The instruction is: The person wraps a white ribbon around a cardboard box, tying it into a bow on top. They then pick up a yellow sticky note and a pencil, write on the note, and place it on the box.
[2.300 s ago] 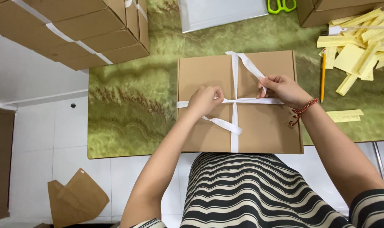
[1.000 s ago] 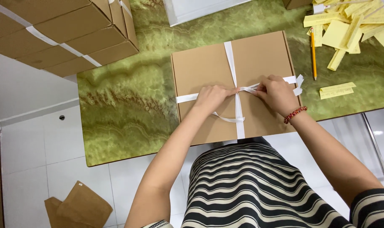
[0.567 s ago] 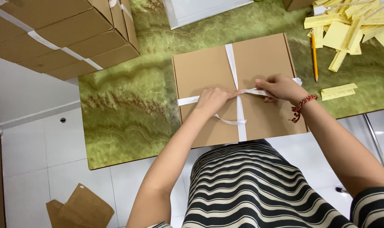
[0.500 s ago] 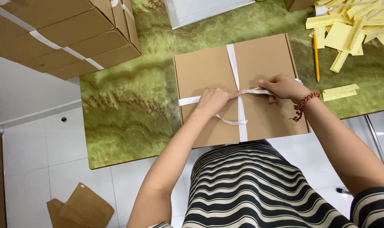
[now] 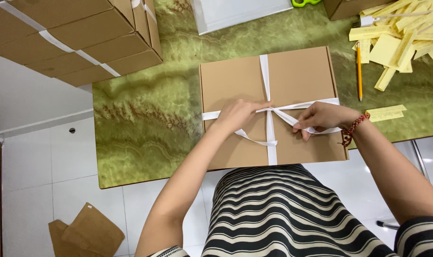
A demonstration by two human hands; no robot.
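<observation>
A flat brown cardboard box (image 5: pixel 302 71) lies on the green marbled table (image 5: pixel 140 128), close to its near edge. A white ribbon (image 5: pixel 265 76) runs lengthwise and crosswise over the lid and crosses at the middle. My left hand (image 5: pixel 238 114) presses its fingertips on the ribbon crossing, and a loose ribbon end trails from it toward the near edge. My right hand (image 5: pixel 323 119), with a red bead bracelet at the wrist, pinches a ribbon strand to the right of the crossing.
A stack of ribbon-tied brown boxes (image 5: pixel 69 35) fills the far left. Yellow paper slips (image 5: pixel 402 33) and a pencil (image 5: pixel 358 71) lie at the far right, a white sheet (image 5: pixel 240 12) at the top. Cardboard scraps (image 5: pixel 90 233) lie on the white tiled floor.
My right hand has moved down and toward me with the ribbon strand, away from the box's right edge. My left hand has stayed at the ribbon crossing.
</observation>
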